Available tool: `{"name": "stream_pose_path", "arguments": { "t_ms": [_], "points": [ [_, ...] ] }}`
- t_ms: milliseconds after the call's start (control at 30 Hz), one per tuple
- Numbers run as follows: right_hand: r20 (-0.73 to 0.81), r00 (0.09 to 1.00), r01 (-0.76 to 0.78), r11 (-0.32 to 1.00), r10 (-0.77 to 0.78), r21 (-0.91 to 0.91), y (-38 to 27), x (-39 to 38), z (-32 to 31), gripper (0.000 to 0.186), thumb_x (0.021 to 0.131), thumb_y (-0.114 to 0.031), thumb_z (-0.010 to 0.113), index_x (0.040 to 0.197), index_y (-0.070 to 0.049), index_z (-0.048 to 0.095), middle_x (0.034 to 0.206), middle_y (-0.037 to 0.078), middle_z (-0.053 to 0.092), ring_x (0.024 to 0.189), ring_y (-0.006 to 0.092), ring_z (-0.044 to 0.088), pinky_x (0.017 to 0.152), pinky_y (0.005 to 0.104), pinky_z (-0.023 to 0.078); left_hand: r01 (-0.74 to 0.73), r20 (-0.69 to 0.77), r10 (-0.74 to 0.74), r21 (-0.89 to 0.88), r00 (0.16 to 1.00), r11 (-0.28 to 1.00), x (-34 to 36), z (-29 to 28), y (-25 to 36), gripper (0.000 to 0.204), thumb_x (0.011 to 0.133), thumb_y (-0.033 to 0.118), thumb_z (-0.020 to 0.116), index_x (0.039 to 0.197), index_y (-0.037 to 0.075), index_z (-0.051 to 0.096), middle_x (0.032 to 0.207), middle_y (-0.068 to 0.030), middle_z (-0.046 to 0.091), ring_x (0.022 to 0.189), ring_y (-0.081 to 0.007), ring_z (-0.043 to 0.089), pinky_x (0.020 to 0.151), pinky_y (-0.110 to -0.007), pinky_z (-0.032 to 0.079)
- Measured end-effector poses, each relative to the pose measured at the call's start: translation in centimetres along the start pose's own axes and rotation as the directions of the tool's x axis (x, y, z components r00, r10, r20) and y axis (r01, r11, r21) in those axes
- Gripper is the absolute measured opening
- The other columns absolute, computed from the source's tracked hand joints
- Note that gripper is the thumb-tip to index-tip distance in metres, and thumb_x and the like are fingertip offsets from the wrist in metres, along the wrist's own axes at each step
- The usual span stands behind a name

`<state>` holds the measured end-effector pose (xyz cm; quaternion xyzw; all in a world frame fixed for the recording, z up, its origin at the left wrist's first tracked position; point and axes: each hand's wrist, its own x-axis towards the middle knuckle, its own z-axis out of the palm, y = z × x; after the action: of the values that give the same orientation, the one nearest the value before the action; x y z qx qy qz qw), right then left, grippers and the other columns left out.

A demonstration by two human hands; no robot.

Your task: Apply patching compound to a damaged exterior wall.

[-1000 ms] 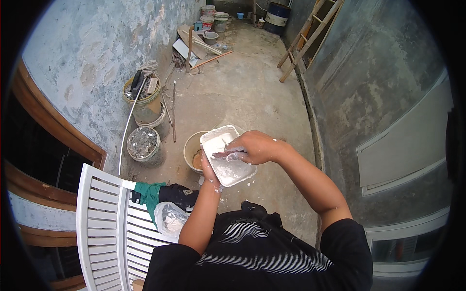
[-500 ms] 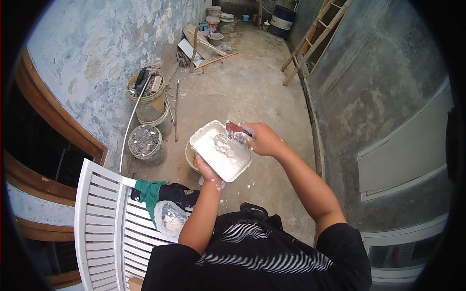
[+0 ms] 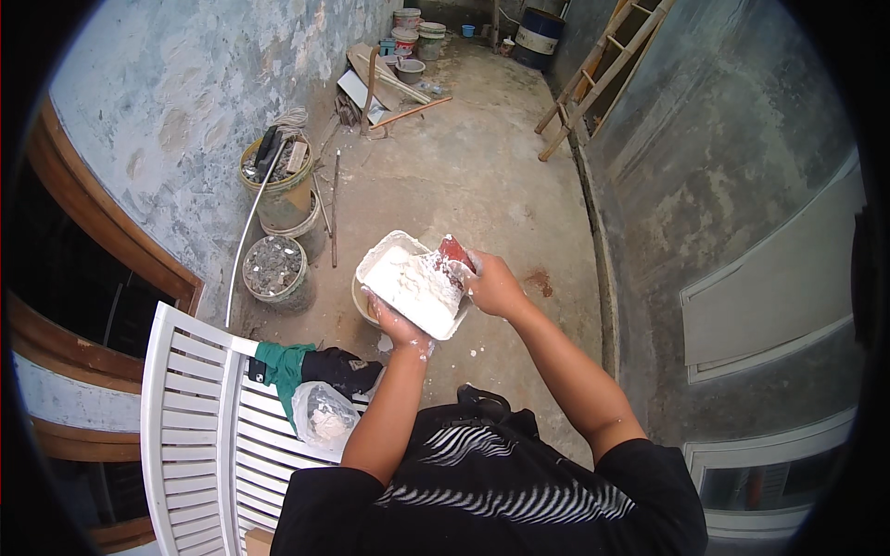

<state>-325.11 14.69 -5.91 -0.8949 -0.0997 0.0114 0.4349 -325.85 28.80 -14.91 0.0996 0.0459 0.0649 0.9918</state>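
A white rectangular tub (image 3: 378, 248) tilts in front of me, with thick white paste (image 3: 406, 280) spread inside it. My left hand (image 3: 402, 324) is closed on the tub's near left side, its fingers partly hidden beneath. In my right hand (image 3: 496, 284) is a reddish-brown scraper (image 3: 453, 250), smeared with white, held at the tub's far right edge against the paste. White smears mark both hands. Behind and under the tub, a pale round bucket (image 3: 362, 298) shows only its left part.
On the left, a white slatted bench (image 3: 190, 426) holds dark and green cloth (image 3: 283, 360) and a plastic bag of white powder (image 3: 324, 417). Rubble-filled buckets (image 3: 275, 269) stand along the left wall. A bamboo ladder (image 3: 593, 79) leans at the right; boards (image 3: 385, 79) lie farther off.
My right hand and the scraper have shifted, the blade now turned more upright at the tub's right edge. The paste's surface is rougher and spread differently. The tub has moved slightly left.
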Motion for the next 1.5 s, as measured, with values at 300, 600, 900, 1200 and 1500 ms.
{"name": "stream_pose_path", "arguments": {
  "t_ms": [300, 600, 900, 1200, 1500],
  "points": [
    [-0.121, 0.971, -0.204, 0.978, 0.208, 0.048, 0.0, -0.3, 2.7, 0.023, 0.078, -0.01, 0.057, 0.096, 0.003, 0.064, 0.09, 0.027, 0.064, 0.089, 0.0429, 0.062, 0.077, 0.0448, 0.048, -0.055, -0.057, 0.058, 0.048, 0.997, 0.997, -0.1, -0.9, -1.2, 0.071, 0.096, 0.059, 0.021, 0.142, 0.007, 0.034, 0.141, -0.0125, 0.042, 0.126, -0.0339, 0.045, 0.106, -0.048, 0.036],
    [-0.205, 0.964, -0.152, 0.983, 0.171, 0.106, -0.1, -0.6, 4.4, 0.022, 0.078, -0.006, 0.056, 0.097, 0.002, 0.064, 0.089, 0.026, 0.065, 0.089, 0.043, 0.062, 0.078, 0.0449, 0.048, -0.081, -0.084, 0.081, 0.001, 0.993, 0.997, -0.3, -0.6, -1.3, 0.071, 0.096, 0.059, 0.02, 0.143, 0.007, 0.032, 0.142, -0.0129, 0.041, 0.127, -0.0346, 0.044, 0.107, -0.048, 0.034],
    [-0.223, 0.974, -0.018, 0.996, 0.036, 0.083, -2.2, -0.4, 4.2, 0.02, 0.08, -0.005, 0.055, 0.097, 0.0, 0.063, 0.087, 0.025, 0.064, 0.086, 0.044, 0.061, 0.075, 0.0452, 0.047, -0.069, -0.152, 0.073, 0.027, 0.986, 0.997, -0.8, 0.9, -0.7, 0.07, 0.097, 0.057, 0.022, 0.143, 0.005, 0.033, 0.143, -0.0133, 0.04, 0.129, -0.0335, 0.042, 0.11, -0.045, 0.031],
    [-0.168, 0.984, 0.05, 0.998, -0.054, -0.03, -1.7, 0.9, 4.2, 0.022, 0.079, -0.009, 0.061, 0.099, -0.001, 0.06, 0.087, 0.025, 0.064, 0.086, 0.0442, 0.059, 0.076, 0.048, 0.047, 0.004, -0.083, 0.004, 0.093, 0.997, 0.996, -0.7, -0.1, -0.7, 0.067, 0.098, 0.054, 0.024, 0.142, 0.005, 0.034, 0.144, -0.0118, 0.04, 0.13, -0.0305, 0.041, 0.111, -0.043, 0.028],
    [0.086, 0.976, 0.214, 0.943, -0.199, -0.256, -3.8, 1.3, 0.2, 0.03, 0.075, -0.008, 0.061, 0.105, -0.004, 0.061, 0.085, 0.023, 0.065, 0.082, 0.0419, 0.061, 0.075, 0.0478, 0.049, 0.109, -0.047, -0.104, 0.132, 0.994, 0.985, 0.3, -1.2, 0.6, 0.064, 0.097, 0.054, 0.026, 0.138, 0.006, 0.04, 0.137, -0.0124, 0.047, 0.123, -0.0301, 0.048, 0.105, -0.042, 0.038]
  ]
}}
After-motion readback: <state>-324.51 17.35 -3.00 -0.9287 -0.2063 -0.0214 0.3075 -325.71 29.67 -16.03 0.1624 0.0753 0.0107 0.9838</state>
